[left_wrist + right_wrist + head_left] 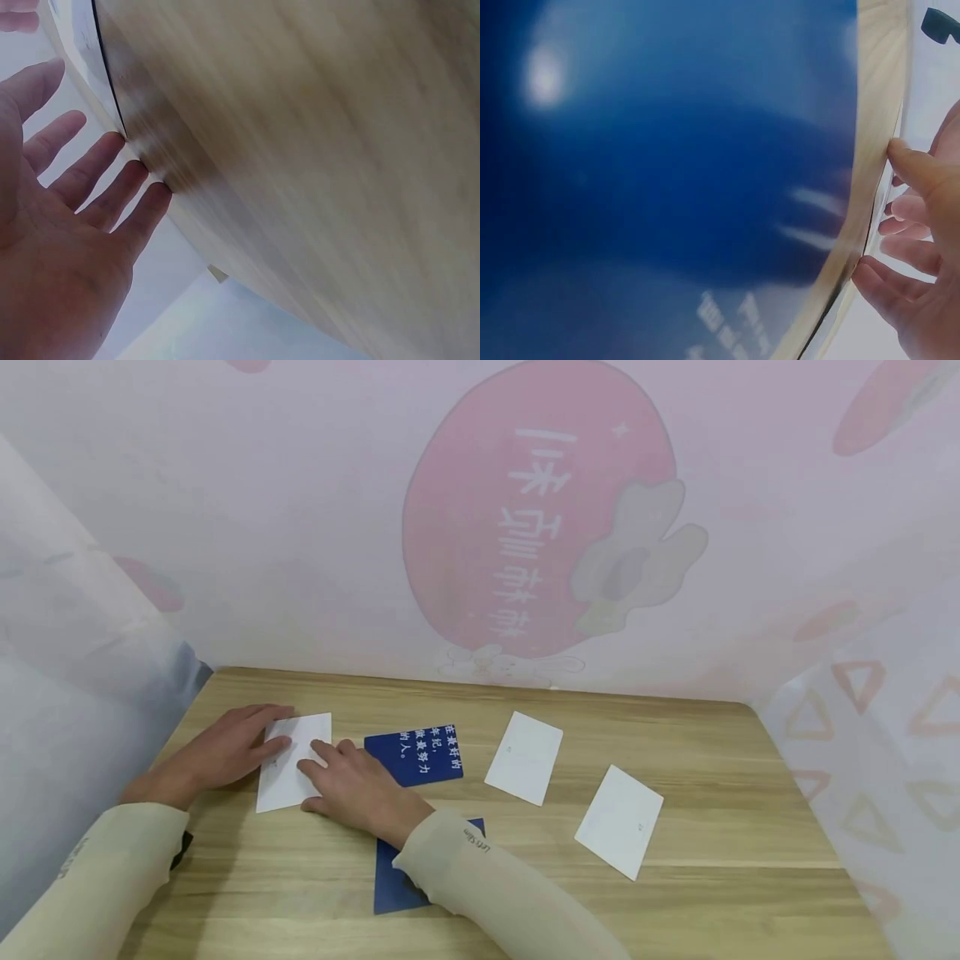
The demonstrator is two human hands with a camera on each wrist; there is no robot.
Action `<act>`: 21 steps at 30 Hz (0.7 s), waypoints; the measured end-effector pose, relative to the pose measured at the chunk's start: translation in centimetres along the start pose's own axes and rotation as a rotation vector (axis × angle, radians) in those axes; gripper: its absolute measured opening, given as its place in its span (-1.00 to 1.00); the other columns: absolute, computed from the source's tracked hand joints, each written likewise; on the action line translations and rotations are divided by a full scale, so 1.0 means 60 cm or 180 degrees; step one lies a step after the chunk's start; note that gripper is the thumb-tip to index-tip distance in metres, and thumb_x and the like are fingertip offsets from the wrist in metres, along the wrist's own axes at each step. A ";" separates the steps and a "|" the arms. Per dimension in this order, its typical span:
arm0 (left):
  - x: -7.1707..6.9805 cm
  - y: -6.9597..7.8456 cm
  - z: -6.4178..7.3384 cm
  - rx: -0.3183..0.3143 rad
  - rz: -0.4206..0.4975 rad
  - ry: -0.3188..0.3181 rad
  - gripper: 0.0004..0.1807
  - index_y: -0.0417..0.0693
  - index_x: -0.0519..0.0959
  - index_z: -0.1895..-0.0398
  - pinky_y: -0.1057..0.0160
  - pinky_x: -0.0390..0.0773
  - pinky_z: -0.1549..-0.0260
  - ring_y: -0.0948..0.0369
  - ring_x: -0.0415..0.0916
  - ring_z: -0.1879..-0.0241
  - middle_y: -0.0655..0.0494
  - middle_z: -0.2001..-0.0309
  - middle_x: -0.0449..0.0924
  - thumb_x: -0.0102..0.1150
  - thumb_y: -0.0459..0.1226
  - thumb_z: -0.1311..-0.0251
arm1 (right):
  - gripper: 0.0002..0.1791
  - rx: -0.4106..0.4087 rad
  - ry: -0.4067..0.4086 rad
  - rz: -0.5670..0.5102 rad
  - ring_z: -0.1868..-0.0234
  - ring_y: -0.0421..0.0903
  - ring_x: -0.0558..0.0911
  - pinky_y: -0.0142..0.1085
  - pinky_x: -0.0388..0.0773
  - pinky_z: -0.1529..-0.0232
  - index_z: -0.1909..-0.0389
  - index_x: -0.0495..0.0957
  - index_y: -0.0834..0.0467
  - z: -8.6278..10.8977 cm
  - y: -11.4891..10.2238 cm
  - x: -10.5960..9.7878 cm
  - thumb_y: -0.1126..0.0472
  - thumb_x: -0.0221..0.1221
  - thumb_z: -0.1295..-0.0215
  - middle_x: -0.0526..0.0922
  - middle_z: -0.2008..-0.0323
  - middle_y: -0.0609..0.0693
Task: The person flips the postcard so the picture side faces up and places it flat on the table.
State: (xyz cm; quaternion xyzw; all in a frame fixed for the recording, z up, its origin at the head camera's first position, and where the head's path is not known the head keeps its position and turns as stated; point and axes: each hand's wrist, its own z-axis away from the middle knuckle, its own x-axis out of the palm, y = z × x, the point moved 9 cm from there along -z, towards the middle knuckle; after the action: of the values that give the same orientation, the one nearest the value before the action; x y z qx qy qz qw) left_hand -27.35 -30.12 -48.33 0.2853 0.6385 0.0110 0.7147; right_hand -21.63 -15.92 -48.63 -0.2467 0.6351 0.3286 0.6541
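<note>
Currently, partly covered blue card (394,887) lies nearer than lettered card (416,760); left of lettered card, white card (285,787) lies flat, touched by left hand (234,747), fingers spread, and right hand (362,787), fingers loosely bent; second white card (525,760) to its right.

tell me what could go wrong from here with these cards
The white card under the left hand and right hand might shift or bend if they press unevenly. The right sleeve crosses over the lower blue card, so it could drag it. The right hand overlaps the upper blue card in the head view and might nudge it.
</note>
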 end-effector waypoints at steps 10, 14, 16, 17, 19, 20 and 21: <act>0.003 -0.011 -0.001 -0.0261 -0.0053 -0.0098 -0.33 -0.32 0.32 -0.61 -0.51 0.37 -0.34 -0.46 0.33 -0.45 -0.48 -0.47 0.38 0.18 -0.11 -0.64 | -0.45 -0.0054 0.0036 0.0204 -0.24 -0.18 0.57 -0.40 0.66 -0.21 -0.48 0.51 -0.21 0.000 -0.010 -0.003 -0.35 0.00 -0.67 0.59 -0.36 -0.23; 0.002 -0.009 -0.001 -0.0277 -0.0011 -0.0088 -0.35 -0.31 0.34 -0.60 -0.49 0.39 -0.34 -0.42 0.36 -0.44 -0.47 -0.46 0.41 0.16 -0.12 -0.64 | -0.47 -0.0074 0.0038 0.0297 -0.19 -0.18 0.57 -0.43 0.67 -0.15 -0.41 0.55 -0.19 0.000 -0.014 -0.003 -0.35 -0.01 -0.68 0.62 -0.29 -0.22; 0.001 -0.007 -0.002 -0.0281 -0.0011 -0.0084 -0.35 -0.30 0.34 -0.60 -0.48 0.40 -0.33 -0.41 0.37 -0.44 -0.46 -0.46 0.42 0.16 -0.11 -0.65 | -0.48 -0.0080 0.0037 0.0328 -0.18 -0.18 0.58 -0.43 0.68 -0.13 -0.40 0.56 -0.19 0.000 -0.015 -0.005 -0.34 -0.01 -0.68 0.64 -0.26 -0.22; 0.000 -0.005 -0.003 -0.0272 -0.0013 -0.0073 -0.36 -0.31 0.35 -0.59 -0.48 0.41 -0.32 -0.41 0.39 -0.43 -0.46 -0.45 0.43 0.16 -0.11 -0.65 | -0.49 -0.0084 0.0044 0.0337 -0.17 -0.18 0.59 -0.44 0.68 -0.10 -0.40 0.57 -0.19 0.000 -0.015 -0.006 -0.33 0.00 -0.68 0.65 -0.25 -0.21; -0.001 -0.002 -0.004 -0.0261 -0.0018 -0.0054 -0.37 -0.31 0.37 -0.58 -0.47 0.44 -0.31 -0.40 0.42 -0.40 -0.47 -0.43 0.45 0.16 -0.12 -0.64 | -0.52 -0.0129 0.0075 0.0373 -0.13 -0.19 0.62 -0.45 0.70 -0.04 -0.37 0.58 -0.18 0.001 -0.017 -0.010 -0.30 0.01 -0.69 0.67 -0.20 -0.19; -0.002 -0.001 -0.005 -0.0252 -0.0022 -0.0043 -0.37 -0.32 0.38 -0.57 -0.47 0.45 -0.29 -0.39 0.44 -0.38 -0.47 -0.41 0.46 0.17 -0.12 -0.64 | -0.54 -0.0158 0.0094 0.0395 -0.10 -0.18 0.63 -0.45 0.71 0.00 -0.36 0.59 -0.17 0.003 -0.019 -0.012 -0.28 0.02 -0.70 0.69 -0.18 -0.17; -0.003 0.001 -0.005 -0.0243 -0.0024 -0.0028 -0.39 -0.33 0.39 -0.56 -0.47 0.45 -0.29 -0.39 0.44 -0.37 -0.47 -0.41 0.47 0.18 -0.14 -0.64 | -0.57 -0.0185 0.0104 0.0408 -0.08 -0.18 0.64 -0.45 0.72 0.03 -0.35 0.60 -0.16 0.004 -0.020 -0.013 -0.25 0.03 -0.71 0.70 -0.15 -0.16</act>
State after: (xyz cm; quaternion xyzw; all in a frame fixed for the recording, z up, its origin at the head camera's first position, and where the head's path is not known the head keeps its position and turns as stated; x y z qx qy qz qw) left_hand -27.63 -30.02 -48.15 0.2554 0.6355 0.0314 0.7279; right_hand -20.56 -16.65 -47.96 -0.2297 0.6504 0.3840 0.6138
